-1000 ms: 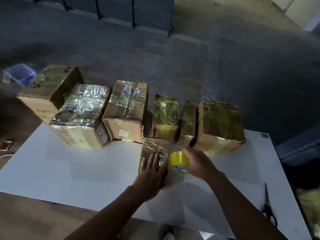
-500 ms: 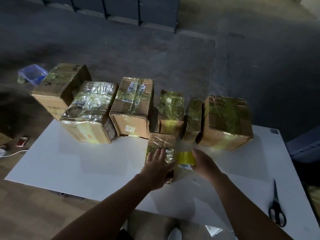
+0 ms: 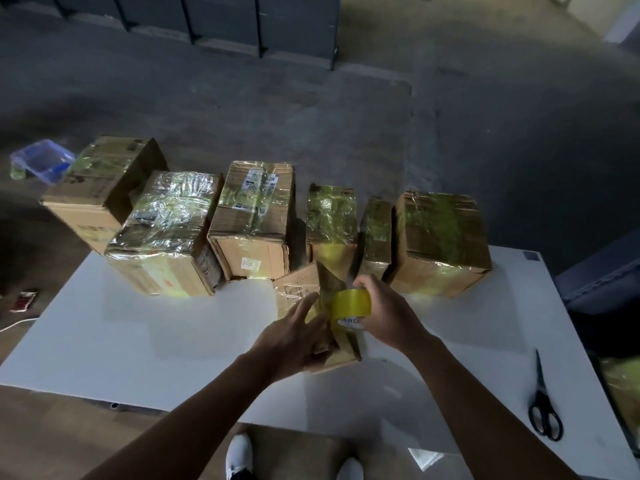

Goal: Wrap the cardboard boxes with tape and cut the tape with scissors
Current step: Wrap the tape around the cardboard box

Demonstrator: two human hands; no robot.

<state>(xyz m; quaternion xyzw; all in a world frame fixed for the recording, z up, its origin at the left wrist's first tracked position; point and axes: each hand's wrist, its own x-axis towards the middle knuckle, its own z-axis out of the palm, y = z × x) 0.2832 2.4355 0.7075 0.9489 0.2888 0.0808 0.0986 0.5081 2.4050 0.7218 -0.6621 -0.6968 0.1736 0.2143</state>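
My right hand [image 3: 384, 315] curls round the yellow tape roll [image 3: 351, 306], held against the tilted small box [image 3: 299, 289]. My left hand [image 3: 294, 337] grips that box over the worktop [image 3: 138, 334]. The scissors [image 3: 544, 403] lie well off to my right.

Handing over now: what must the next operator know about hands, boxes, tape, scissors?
Left hand holds the small brown cardboard box tilted over the white table.
Right hand grips the yellow tape roll against it.
Black scissors lie untouched at the table's right edge.
Done: six taped cardboard boxes in the back row.
Left: finish wrapping this box, cut the tape.
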